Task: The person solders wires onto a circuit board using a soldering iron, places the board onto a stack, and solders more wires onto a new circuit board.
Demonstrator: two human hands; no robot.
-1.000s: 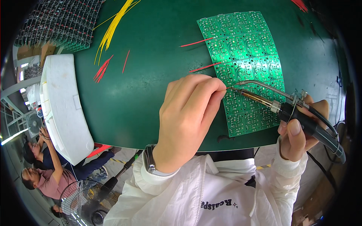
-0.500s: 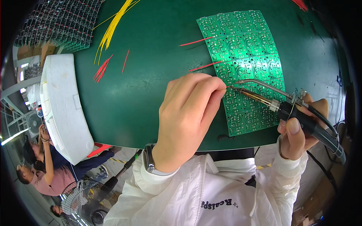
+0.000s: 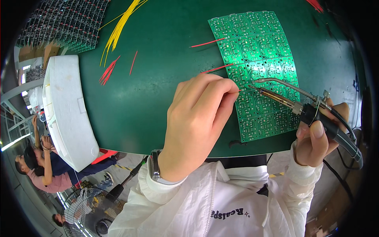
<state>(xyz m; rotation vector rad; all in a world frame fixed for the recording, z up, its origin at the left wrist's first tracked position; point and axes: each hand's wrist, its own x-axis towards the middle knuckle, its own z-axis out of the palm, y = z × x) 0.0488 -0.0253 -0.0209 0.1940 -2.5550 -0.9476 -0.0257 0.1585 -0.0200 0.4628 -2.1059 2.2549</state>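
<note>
A green panel of circuit boards (image 3: 262, 53) lies on the table. Two red wires (image 3: 207, 43) reach out from its left edge, spaced apart. At that same edge, my left hand (image 3: 203, 114) pinches a red wire between thumb and forefinger; only its short end shows, over the board, and the fingers hide the rest. My right hand (image 3: 321, 132) grips the black handle of a soldering iron (image 3: 278, 96) from the right. Its tip is over the panel, a little to the right of the wire end. A thin metal solder-feed tube (image 3: 290, 84) clamped to the iron ends close to the tip.
Loose red wires (image 3: 109, 71) and a bundle of yellow wires (image 3: 119, 29) lie at the left on the green table (image 3: 146, 98). A white foam block (image 3: 71, 110) stands at the left edge. Stacked boards (image 3: 63, 23) fill the far left corner. A fan (image 3: 92, 213) and people are beyond.
The soldering iron and my right hand have moved slightly right, taking the tip off the wire end. My left hand keeps its pinch in nearly the same place.
</note>
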